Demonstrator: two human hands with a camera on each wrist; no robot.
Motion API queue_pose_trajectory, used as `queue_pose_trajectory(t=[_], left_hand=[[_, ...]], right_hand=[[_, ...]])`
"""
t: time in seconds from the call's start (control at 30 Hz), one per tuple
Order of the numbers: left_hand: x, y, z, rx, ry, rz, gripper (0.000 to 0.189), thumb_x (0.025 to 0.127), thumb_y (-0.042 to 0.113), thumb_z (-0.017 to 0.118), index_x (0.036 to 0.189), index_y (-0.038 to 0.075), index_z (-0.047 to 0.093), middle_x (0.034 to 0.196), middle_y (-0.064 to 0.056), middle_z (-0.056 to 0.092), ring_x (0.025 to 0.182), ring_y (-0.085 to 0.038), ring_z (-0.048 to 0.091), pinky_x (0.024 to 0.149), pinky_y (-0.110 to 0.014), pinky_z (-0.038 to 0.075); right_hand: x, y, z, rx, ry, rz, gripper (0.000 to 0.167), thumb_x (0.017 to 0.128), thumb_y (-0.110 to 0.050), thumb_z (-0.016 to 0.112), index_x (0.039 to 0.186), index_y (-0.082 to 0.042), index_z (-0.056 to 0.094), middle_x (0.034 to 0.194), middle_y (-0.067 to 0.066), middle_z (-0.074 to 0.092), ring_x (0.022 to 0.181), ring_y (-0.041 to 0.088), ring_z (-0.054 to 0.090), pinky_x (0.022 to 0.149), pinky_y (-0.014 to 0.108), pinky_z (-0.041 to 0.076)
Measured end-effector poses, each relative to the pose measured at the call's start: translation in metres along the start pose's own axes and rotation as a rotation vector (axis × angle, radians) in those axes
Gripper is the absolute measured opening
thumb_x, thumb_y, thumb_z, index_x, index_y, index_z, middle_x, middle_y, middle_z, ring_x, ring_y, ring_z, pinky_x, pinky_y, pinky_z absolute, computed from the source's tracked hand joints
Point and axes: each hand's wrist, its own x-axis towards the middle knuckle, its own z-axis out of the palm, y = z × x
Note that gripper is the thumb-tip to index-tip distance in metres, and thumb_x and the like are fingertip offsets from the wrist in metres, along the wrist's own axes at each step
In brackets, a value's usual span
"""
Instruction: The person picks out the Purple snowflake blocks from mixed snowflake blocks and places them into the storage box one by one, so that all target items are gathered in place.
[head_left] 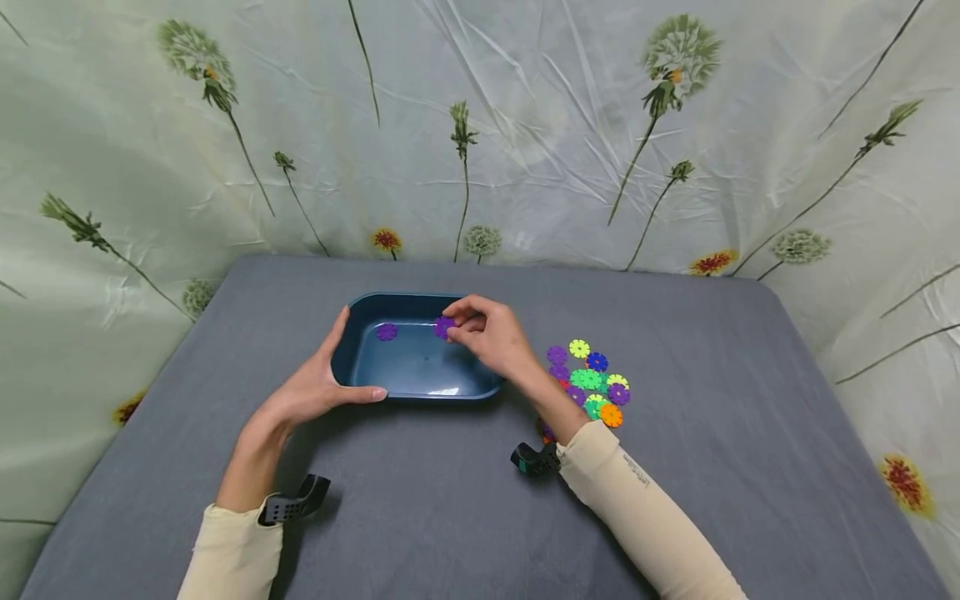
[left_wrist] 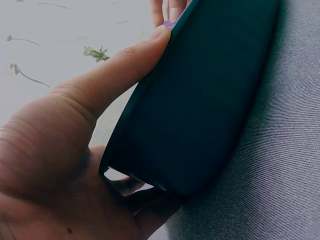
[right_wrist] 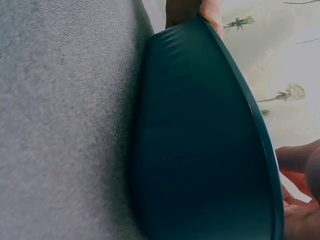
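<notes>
A dark blue plastic tray (head_left: pixel 412 367) lies on the grey cloth-covered table. My left hand (head_left: pixel 311 390) grips its left end, the thumb along the near rim and the fingers round the far-left side. In the left wrist view, the thumb presses the tray's rim and the fingers pass behind its end wall. Over the tray's right half, my right hand (head_left: pixel 491 337) pinches a purple notched plastic disc (head_left: pixel 442 327) between thumb and fingertips. Another purple disc (head_left: pixel 386 332) is inside the tray, towards the left. The right wrist view shows mainly the tray's outer wall (right_wrist: pixel 200 125).
Right of the tray, a loose pile of notched discs (head_left: pixel 587 380) in green, yellow, purple, blue and orange lies on the table (head_left: pixel 712 467). My right forearm covers part of it. A flower-printed curtain (head_left: pixel 540 167) hangs behind the table.
</notes>
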Motion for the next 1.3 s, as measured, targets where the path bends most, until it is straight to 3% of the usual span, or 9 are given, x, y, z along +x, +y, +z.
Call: queue_pose_trajectory(t=[0.23,0.73,1.3], left_hand=[[0.002,0.002,-0.003,-0.03,-0.002,0.016,0.141,0.078,0.041,0.091,0.164,0.039,-0.02,0.177,-0.016,-0.008,0.159,-0.052,0.007,0.119,-0.078,0.017],[-0.004,-0.004,-0.003,-0.029,-0.005,-0.015,0.141,0.078,0.043,0.091,0.163,0.039,-0.022,0.176,-0.021,-0.008,0.157,-0.056,0.009,0.118,-0.078,0.02],[-0.003,-0.001,-0.001,-0.04,0.001,-0.003,0.141,0.078,0.043,0.092,0.163,0.04,-0.021,0.176,-0.019,-0.007,0.159,-0.052,0.007,0.121,-0.075,0.018]], right_hand=[[0.008,-0.004,0.005,-0.021,0.014,0.02,0.018,0.095,0.001,0.073,0.112,-0.001,0.074,0.098,0.017,0.072,0.09,0.039,0.076,0.069,0.021,0.055],[0.019,-0.001,0.023,-0.059,-0.016,0.095,0.019,0.093,0.0,0.075,0.112,-0.004,0.075,0.098,0.014,0.073,0.082,0.021,0.075,0.068,0.021,0.054],[0.029,0.002,0.035,-0.113,-0.044,0.137,0.016,0.095,-0.003,0.073,0.111,-0.007,0.076,0.097,0.01,0.071,0.078,0.014,0.072,0.065,0.021,0.053]])
